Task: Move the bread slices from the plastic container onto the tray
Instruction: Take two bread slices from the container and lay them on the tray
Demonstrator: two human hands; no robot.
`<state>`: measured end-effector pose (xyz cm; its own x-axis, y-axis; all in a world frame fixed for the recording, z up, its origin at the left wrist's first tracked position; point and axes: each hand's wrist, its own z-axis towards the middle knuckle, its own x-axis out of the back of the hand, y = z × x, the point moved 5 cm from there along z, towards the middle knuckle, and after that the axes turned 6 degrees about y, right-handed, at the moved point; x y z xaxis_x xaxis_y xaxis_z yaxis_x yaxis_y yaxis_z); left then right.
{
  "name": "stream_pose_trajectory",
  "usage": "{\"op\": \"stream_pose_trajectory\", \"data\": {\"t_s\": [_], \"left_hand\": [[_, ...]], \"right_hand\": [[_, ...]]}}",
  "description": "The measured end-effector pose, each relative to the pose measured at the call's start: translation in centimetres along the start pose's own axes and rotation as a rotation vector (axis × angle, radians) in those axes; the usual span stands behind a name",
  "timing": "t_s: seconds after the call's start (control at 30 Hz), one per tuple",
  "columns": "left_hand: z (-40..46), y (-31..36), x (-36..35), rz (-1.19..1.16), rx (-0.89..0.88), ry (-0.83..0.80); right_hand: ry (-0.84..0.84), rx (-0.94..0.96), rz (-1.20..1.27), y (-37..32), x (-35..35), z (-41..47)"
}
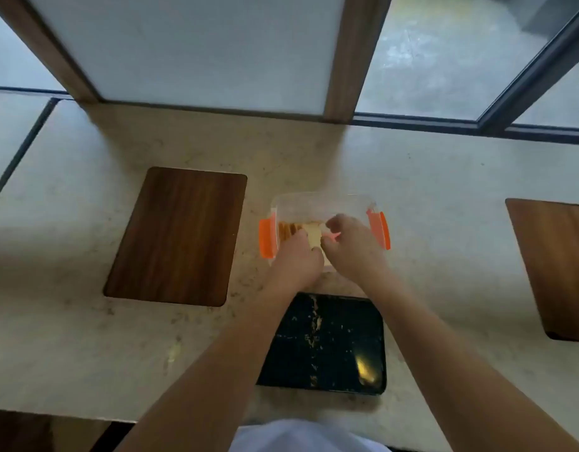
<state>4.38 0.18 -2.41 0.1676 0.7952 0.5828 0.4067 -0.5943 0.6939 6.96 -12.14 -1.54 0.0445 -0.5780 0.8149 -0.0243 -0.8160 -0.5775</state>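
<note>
- Two bare hands are reaching into one clear plastic container (324, 205) sitting on a pale speckled countertop (444, 197), near the middle of the view.
- Container: transparent walls, orange clip latches (267, 236) hanging at its left and right ends; no lid is showing on it.
- Bread slices (311, 234): lying inside the container toward its left and near side; brown crust edges are showing at the left, a pale face in the middle. The count of slices is not readable through the blur.
- Left hand (297, 256): fingers curling down onto the left edge of the pale slice, appearing to pinch it; the grip itself is partly hidden by the hand's back.
- Right hand (353, 244): fingers bending in on the right edge of the same slice, thumb and fingertips closing toward it; firm contact is hard to confirm.
- Tray (330, 347): dark, rectangular, scattered with light crumbs, lying on the countertop just nearer than the container, partly under both forearms; no slice is resting on it.
- Wooden board (177, 236): dark brown, lying to the left of the container, well apart.
- Second wooden board (555, 265): lying at the right edge of the view, partly cut off.
- Frosted window panels in wooden frames (350, 57) are standing behind the countertop.
</note>
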Motion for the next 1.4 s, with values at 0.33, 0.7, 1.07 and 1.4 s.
{"op": "stream_pose_trajectory", "data": {"t_s": [0.33,0.7,1.07,1.4], "left_hand": [[4.5,-1.8,-1.5,-0.197,0.293,0.025],[5.2,1.2,-3.5,0.189,-0.055,0.14],[7.0,0.7,-4.6,0.262,0.061,0.126],[3.0,4.2,1.3,0.083,-0.181,0.339]], "right_hand": [[-0.465,-0.21,-0.095,2.9,-6.7,4.6],[-0.431,-0.292,-0.029,6.5,-5.2,5.4],[-0.465,-0.252,-0.249,6.5,-6.1,6.2],[0.028,-0.057,0.064,2.4,5.3,2.9]]}}
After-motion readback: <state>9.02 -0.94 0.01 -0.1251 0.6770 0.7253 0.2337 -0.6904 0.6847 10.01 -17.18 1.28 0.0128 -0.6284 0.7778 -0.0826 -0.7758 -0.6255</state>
